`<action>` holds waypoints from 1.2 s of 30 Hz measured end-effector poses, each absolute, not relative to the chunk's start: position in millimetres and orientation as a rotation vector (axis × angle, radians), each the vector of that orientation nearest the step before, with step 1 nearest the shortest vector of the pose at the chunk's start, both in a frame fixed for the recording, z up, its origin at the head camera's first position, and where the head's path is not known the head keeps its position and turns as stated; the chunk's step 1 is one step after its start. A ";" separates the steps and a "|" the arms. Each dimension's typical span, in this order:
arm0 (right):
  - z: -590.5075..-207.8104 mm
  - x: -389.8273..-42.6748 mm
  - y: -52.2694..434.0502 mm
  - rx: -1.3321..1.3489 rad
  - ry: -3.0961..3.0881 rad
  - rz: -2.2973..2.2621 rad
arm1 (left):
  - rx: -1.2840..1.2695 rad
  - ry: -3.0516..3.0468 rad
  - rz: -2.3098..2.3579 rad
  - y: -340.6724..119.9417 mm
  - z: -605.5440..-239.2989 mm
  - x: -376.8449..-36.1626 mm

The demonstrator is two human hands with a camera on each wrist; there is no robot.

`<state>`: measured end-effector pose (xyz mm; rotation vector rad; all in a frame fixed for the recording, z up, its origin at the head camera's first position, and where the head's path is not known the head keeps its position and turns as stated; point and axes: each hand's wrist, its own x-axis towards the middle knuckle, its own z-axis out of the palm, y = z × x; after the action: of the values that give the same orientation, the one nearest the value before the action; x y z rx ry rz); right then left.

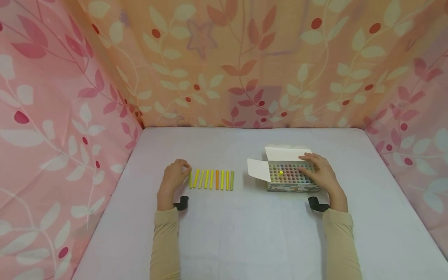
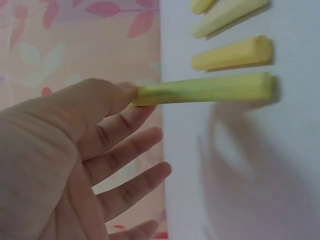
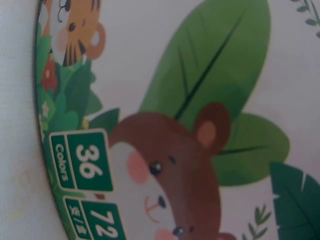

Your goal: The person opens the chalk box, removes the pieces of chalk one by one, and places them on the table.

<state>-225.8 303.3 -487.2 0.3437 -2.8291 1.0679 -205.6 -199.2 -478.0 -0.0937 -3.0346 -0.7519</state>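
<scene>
A row of several yellow, orange and green crayon sticks point(image 1: 211, 179) lies on the table. My left hand point(image 1: 187, 169) is at the row's left end. In the left wrist view its thumb and forefinger point(image 2: 131, 95) pinch the end of the leftmost yellow-green stick point(image 2: 210, 89), while the other fingers hang loose. An open crayon box point(image 1: 287, 177) with raised flaps stands to the right, full of upright coloured sticks, one bright yellow tip point(image 1: 280, 172) standing out. My right hand point(image 1: 316, 171) rests flat over the box's right part. The right wrist view shows only the box's printed side point(image 3: 200, 100), marked 36 Colors.
The pale table point(image 1: 245, 233) is walled on three sides by floral cloth point(image 1: 224, 62). Two more yellow sticks point(image 2: 232, 52) lie just beyond the pinched one. Black wrist mounts point(image 1: 181, 203) sit at both cuffs.
</scene>
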 end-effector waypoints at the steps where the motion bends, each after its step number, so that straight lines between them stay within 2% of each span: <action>1: -487.7 -225.9 303.4 0.339 -2.827 1.072 | -0.089 -3.029 -0.742 -198.6 -480.7 -207.5; 18: -487.6 -226.1 302.7 0.373 -2.817 1.070 | 0.035 -2.964 -0.802 -195.4 -508.3 -215.9; 36: -489.0 -226.2 304.2 0.387 -2.807 1.069 | 0.084 -2.881 -0.851 -191.3 -512.5 -216.2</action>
<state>-226.2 304.2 -489.0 0.3870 -2.8074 1.0686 -216.2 -191.3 -512.5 0.0843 -2.8808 -0.8512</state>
